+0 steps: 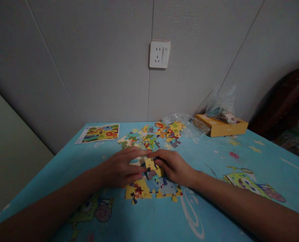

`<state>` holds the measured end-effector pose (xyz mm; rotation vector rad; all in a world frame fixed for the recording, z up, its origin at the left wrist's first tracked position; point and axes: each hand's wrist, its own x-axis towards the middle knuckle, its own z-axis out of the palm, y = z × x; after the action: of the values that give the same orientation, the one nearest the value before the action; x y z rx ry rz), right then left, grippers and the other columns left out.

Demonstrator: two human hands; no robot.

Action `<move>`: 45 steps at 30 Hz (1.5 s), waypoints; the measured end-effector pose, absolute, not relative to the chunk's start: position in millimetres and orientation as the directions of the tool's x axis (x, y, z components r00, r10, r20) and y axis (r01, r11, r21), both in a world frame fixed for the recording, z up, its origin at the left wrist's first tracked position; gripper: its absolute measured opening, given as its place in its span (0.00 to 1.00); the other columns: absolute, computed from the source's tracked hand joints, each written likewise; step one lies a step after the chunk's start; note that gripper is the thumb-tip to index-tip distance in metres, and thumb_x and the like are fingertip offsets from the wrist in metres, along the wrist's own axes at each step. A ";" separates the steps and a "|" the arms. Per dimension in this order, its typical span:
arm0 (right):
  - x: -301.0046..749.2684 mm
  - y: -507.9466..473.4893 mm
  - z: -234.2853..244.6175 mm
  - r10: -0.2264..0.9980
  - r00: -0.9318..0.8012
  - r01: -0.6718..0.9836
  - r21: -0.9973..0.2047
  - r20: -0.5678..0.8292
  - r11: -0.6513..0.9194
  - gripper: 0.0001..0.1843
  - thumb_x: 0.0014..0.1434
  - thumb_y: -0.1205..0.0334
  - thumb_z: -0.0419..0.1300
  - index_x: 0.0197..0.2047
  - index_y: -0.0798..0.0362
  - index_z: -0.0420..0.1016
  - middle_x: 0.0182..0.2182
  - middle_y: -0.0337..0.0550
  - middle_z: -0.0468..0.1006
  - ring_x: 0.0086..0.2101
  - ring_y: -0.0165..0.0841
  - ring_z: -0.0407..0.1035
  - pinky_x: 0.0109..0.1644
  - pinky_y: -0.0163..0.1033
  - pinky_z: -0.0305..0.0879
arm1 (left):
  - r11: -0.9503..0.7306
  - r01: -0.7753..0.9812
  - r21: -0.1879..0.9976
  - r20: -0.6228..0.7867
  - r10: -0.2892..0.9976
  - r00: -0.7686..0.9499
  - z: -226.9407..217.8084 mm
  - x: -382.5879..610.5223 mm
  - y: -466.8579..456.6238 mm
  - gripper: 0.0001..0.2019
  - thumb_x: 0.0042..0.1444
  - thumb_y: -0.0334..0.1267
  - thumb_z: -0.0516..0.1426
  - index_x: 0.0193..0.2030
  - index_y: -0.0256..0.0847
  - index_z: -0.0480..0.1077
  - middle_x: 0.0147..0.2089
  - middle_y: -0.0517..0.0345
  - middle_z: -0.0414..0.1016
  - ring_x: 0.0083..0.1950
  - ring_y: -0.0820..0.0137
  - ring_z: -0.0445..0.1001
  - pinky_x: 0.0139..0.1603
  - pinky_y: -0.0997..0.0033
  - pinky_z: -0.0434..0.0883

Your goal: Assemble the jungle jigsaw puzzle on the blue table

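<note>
A partly joined jigsaw puzzle [151,188] with a blue-grey elephant on yellow lies in front of me. Above its upper part, my right hand [176,168] pinches a yellow puzzle piece [151,163] between thumb and fingers. My left hand [125,166] reaches in from the left, its fingers stretched out and apart over the puzzle. Its fingertips come up to the left side of the held piece; whether they press on it I cannot tell. Both hands hide the puzzle's upper part. Just beyond them is a spread of loose puzzle pieces [149,137].
A printed picture card [101,132] lies at the back left. Crumpled clear plastic [186,122] and a yellow box [226,129] with a plastic bag [221,109] on top are at the back right. Behind the blue cartoon tablecloth [210,208], a wall carries a socket [159,54].
</note>
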<state>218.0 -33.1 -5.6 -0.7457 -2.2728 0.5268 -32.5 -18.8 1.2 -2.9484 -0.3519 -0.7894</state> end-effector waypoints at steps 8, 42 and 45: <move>223.6 -35.3 -3.9 0.708 -0.535 0.403 -0.597 0.461 0.693 0.15 0.64 0.69 0.51 0.52 0.55 0.72 0.43 0.50 0.80 0.41 0.36 0.74 0.45 0.41 0.68 | -0.971 0.237 -0.011 0.539 0.194 0.820 0.1 -33.9 -19.8 0.09 0.60 0.30 0.57 0.46 0.40 0.73 0.61 0.39 0.68 0.60 0.55 0.69 0.60 0.49 0.69; 231.1 -32.2 -0.3 0.645 -0.609 0.511 -0.393 0.461 0.764 0.18 0.63 0.68 0.56 0.56 0.58 0.71 0.40 0.51 0.78 0.36 0.35 0.72 0.43 0.43 0.70 | -0.946 0.237 0.222 0.422 0.312 0.851 -5.6 -35.3 -15.0 0.22 0.58 0.48 0.62 0.53 0.38 0.66 0.54 0.42 0.72 0.57 0.57 0.71 0.57 0.56 0.71; 231.3 -31.9 0.9 0.638 -0.616 0.529 -0.358 0.462 0.769 0.15 0.63 0.66 0.56 0.53 0.59 0.73 0.39 0.51 0.79 0.35 0.35 0.71 0.42 0.43 0.70 | -0.930 0.247 0.271 0.447 0.349 0.824 -2.6 -33.9 -16.5 0.10 0.63 0.38 0.57 0.49 0.39 0.65 0.50 0.45 0.74 0.54 0.61 0.73 0.55 0.59 0.72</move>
<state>231.3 -31.9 0.9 -0.8697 -2.3816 0.2493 -33.9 -16.5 -2.6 -3.1916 -0.5274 -0.8461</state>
